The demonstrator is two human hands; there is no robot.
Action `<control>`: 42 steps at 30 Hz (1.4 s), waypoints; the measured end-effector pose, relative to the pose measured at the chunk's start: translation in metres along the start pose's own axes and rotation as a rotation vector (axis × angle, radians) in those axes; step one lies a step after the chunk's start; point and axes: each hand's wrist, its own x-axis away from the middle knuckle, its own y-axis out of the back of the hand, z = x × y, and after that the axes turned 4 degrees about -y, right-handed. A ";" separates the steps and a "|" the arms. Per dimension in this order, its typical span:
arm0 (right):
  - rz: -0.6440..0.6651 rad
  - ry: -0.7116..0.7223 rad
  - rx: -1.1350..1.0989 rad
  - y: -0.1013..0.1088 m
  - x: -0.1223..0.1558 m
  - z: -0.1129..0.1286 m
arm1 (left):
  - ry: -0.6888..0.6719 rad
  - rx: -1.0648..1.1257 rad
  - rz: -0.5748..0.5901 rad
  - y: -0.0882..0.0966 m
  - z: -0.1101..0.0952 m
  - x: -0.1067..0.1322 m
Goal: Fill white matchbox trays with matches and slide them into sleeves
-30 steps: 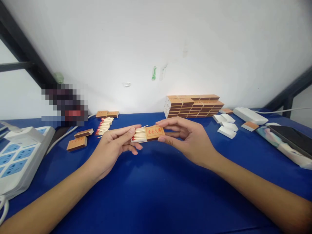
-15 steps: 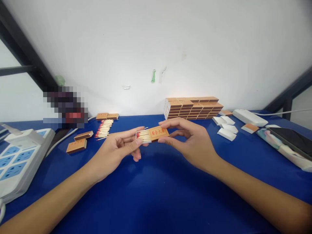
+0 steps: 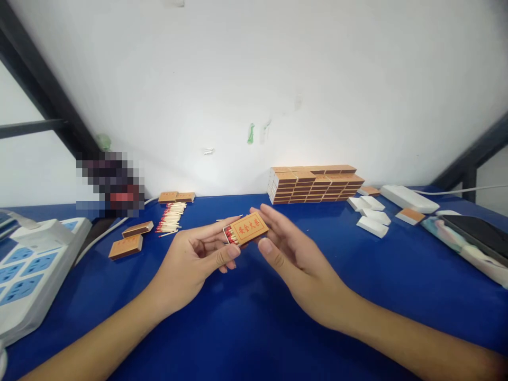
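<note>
A tan matchbox (image 3: 249, 228) with red lettering is held above the blue table, partly slid out at its left end, where red match heads show. My left hand (image 3: 198, 256) grips that left end, its thumb on the near side and fingers behind and below. Around the box's right end, my right hand (image 3: 296, 259) is open, its thumb apart from the fingers and off the box; whether its fingers touch the far side I cannot tell. Behind the left hand lies a pile of loose red-tipped matches (image 3: 171, 217).
A stack of matchboxes (image 3: 313, 185) stands against the wall. White trays (image 3: 372, 226) lie right of it, near a phone (image 3: 478, 230) and a white power strip (image 3: 410, 198). More matchboxes (image 3: 126, 246) lie left. A large socket block (image 3: 39, 270) fills the left edge.
The tray has slid further into the sleeve, so less of the matches shows. The box has tilted, and my right thumb has come off it. The view has shifted slightly.
</note>
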 end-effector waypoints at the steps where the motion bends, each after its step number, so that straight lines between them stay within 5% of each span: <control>1: 0.070 -0.021 -0.007 -0.002 0.002 0.003 | 0.001 0.003 0.004 0.000 0.001 0.000; 4: 0.242 -0.041 0.019 -0.002 0.006 0.010 | 0.017 0.023 0.039 0.000 0.001 0.001; 11: 0.357 -0.055 0.019 0.000 0.003 0.015 | 0.015 0.056 0.137 -0.004 -0.002 0.005; 20: 0.174 -0.134 0.072 0.009 -0.009 -0.002 | -0.013 0.141 0.178 -0.001 -0.001 0.003; 22: 0.138 0.000 0.190 0.014 -0.011 -0.002 | 0.014 0.193 0.203 0.000 -0.002 0.002; 28: 0.145 0.690 0.658 0.014 -0.011 0.005 | 0.085 0.223 0.285 -0.001 -0.002 0.006; 31: 0.126 0.856 0.775 0.023 -0.018 0.011 | 0.114 0.223 0.274 -0.003 0.000 0.007; 34: -0.059 0.800 0.964 0.063 -0.035 0.020 | 0.112 0.146 0.170 -0.002 0.002 0.004; 38: -0.506 0.614 1.115 0.155 -0.059 0.018 | 0.103 -0.047 0.062 0.001 0.002 -0.001; 42: -0.589 0.405 1.266 0.223 -0.071 -0.005 | 0.108 -0.113 0.061 0.002 0.003 -0.001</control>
